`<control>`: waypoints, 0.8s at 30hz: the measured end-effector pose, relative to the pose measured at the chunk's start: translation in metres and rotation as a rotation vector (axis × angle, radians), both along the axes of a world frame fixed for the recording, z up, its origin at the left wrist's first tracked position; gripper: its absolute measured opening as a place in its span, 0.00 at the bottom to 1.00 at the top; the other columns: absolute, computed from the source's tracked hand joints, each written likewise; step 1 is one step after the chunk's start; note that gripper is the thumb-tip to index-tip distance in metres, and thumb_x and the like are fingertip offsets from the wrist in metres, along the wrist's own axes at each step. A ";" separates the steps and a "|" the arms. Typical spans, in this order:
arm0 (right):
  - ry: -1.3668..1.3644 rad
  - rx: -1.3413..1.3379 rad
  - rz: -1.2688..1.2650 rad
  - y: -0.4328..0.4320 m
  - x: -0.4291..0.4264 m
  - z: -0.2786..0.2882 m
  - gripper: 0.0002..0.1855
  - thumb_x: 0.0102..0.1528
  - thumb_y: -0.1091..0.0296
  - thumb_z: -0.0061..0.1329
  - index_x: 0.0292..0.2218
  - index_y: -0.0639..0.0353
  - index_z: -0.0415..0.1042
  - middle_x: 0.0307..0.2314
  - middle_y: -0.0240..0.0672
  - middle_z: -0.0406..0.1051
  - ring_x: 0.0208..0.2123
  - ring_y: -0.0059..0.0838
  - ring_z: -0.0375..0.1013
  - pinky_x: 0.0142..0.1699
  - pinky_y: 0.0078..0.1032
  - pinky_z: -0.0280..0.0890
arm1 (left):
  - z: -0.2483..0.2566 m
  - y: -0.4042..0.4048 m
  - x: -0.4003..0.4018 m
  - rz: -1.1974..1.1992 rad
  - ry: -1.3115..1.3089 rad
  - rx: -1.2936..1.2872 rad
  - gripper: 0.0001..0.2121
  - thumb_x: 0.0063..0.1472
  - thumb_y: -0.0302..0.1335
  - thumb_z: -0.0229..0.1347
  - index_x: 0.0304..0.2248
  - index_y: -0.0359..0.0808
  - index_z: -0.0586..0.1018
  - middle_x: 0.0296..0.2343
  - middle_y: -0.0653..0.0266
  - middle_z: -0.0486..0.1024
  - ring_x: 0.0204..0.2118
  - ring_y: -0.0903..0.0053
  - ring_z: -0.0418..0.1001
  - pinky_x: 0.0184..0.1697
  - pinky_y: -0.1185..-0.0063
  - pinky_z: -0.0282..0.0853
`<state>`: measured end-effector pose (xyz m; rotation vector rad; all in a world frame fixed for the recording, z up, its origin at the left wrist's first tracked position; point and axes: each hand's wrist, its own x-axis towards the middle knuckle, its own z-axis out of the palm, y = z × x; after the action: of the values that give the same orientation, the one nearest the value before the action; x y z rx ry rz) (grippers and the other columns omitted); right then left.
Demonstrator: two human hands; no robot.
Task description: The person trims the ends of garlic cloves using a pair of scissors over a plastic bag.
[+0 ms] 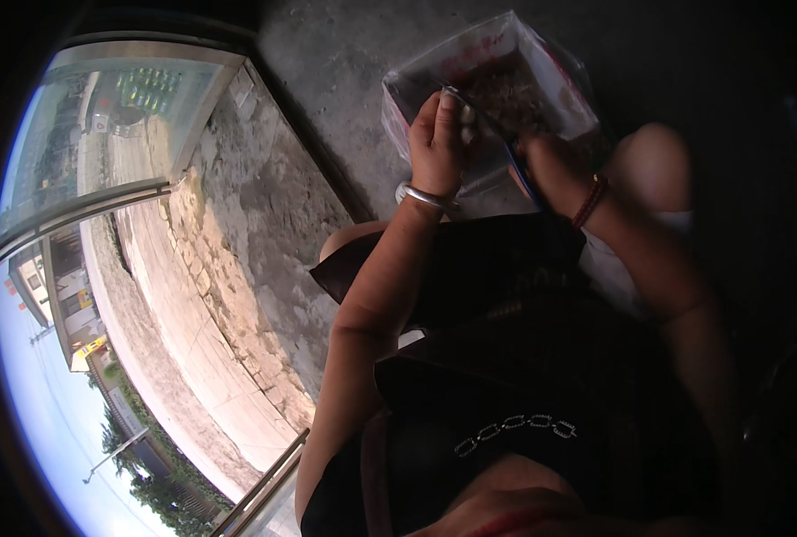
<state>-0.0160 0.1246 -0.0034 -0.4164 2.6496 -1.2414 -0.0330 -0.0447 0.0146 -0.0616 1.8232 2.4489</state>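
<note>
My left hand [440,137], with a silver bangle at its wrist, is closed on a small pale item that is too dim to name. My right hand [551,164], with a dark red beaded bracelet, grips a long thin tool [523,176] with blue handles, possibly scissors; its dark metal end reaches up to the left fingertips. Both hands are over the near side of a box lined with clear plastic [398,84]. Inside the box lies a heap of small brownish pieces [509,90], whose kind I cannot tell.
The box stands on a grey concrete floor [318,60], in front of my bent knees. To the left, a metal door frame [304,141] and a glass panel [190,87] border a sunlit paved road. Deep shadow covers the right side.
</note>
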 end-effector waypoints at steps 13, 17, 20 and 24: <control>-0.097 -0.159 0.174 -0.001 -0.004 -0.013 0.08 0.47 0.78 0.41 0.18 0.65 0.60 0.12 0.37 0.60 0.15 0.23 0.59 0.22 0.26 0.55 | 0.001 -0.011 -0.004 -0.083 -0.071 0.164 0.12 0.64 0.36 0.43 0.30 0.37 0.71 0.20 0.72 0.66 0.18 0.86 0.63 0.18 0.88 0.58; -0.123 -0.168 0.147 -0.003 -0.003 -0.005 0.09 0.48 0.77 0.42 0.18 0.64 0.60 0.12 0.37 0.60 0.15 0.22 0.59 0.23 0.25 0.55 | -0.005 -0.017 -0.005 -0.147 -0.071 0.247 0.13 0.65 0.36 0.40 0.30 0.37 0.70 0.20 0.69 0.67 0.18 0.83 0.64 0.18 0.87 0.58; -0.146 -0.206 0.112 0.002 -0.005 -0.009 0.10 0.49 0.75 0.44 0.18 0.63 0.61 0.12 0.34 0.61 0.15 0.21 0.60 0.22 0.24 0.55 | -0.005 -0.017 -0.009 -0.240 -0.060 0.300 0.13 0.65 0.36 0.39 0.31 0.36 0.70 0.20 0.65 0.69 0.18 0.81 0.64 0.18 0.86 0.57; -0.037 -0.213 0.012 -0.003 -0.001 -0.004 0.11 0.52 0.72 0.41 0.18 0.61 0.63 0.13 0.32 0.64 0.16 0.20 0.63 0.22 0.22 0.57 | -0.004 -0.018 -0.009 -0.217 -0.125 0.369 0.13 0.64 0.36 0.40 0.32 0.35 0.70 0.23 0.61 0.71 0.20 0.78 0.67 0.18 0.85 0.57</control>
<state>-0.0167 0.1220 -0.0069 -0.4356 2.4894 -1.5183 -0.0416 -0.0629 0.0104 0.0086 1.2347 2.5136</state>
